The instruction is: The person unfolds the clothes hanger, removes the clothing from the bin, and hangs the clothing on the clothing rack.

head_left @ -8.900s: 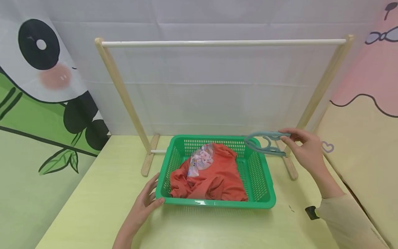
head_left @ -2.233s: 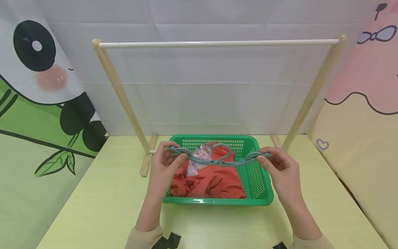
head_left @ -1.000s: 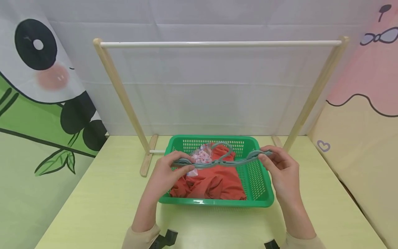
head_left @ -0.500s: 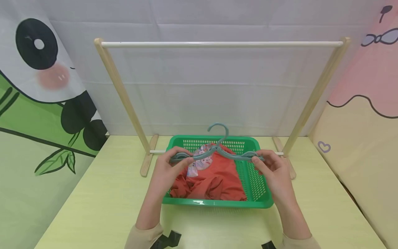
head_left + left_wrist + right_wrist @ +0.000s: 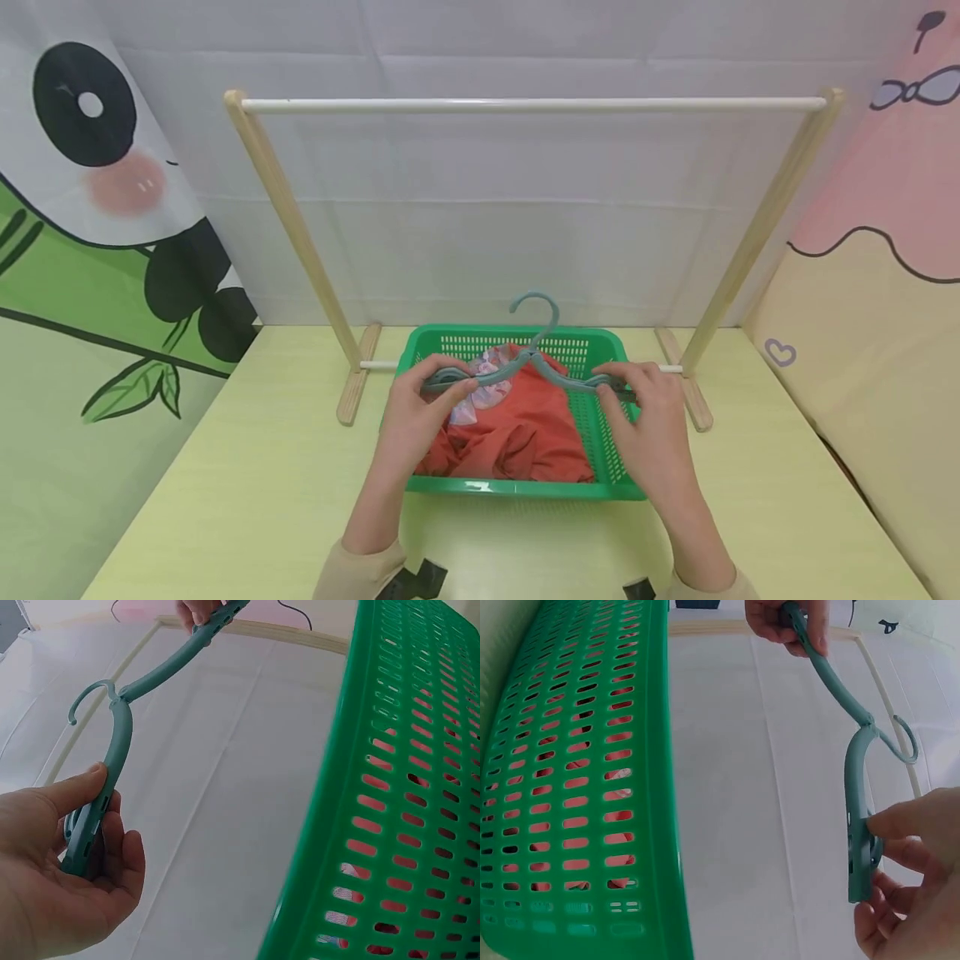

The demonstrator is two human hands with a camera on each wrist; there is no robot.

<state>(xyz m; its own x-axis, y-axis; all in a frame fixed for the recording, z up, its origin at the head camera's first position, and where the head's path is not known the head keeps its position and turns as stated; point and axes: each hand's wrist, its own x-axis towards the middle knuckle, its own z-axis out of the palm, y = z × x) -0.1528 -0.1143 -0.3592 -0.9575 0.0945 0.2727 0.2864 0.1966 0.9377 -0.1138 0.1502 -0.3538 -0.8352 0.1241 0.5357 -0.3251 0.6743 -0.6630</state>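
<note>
A teal folding clothes hanger (image 5: 495, 377) is spread open above the basket, its hook pointing up. My left hand (image 5: 416, 417) pinches the end of its left arm between thumb and fingers. At the other end, my right hand (image 5: 648, 425) grips the right arm the same way, as the hanger (image 5: 859, 825) in the right wrist view also shows. Below lies a crumpled orange-red garment (image 5: 525, 442) with a pale printed patch, inside a green plastic basket (image 5: 525, 490). The hands and hanger hide parts of the basket's sides.
Behind the basket stands a rack with a white top rail (image 5: 525, 106) and wooden posts (image 5: 292, 225). Its wooden feet (image 5: 358, 379) rest on the pale yellow table (image 5: 247, 500). A white cloth backdrop (image 5: 480, 225) hangs behind, with printed panels at both sides.
Earlier the hanger was folded in my right hand while my left touched the basket. It has since been unfolded between both hands, and its hook has swung upward. My right hand has shifted slightly inward.
</note>
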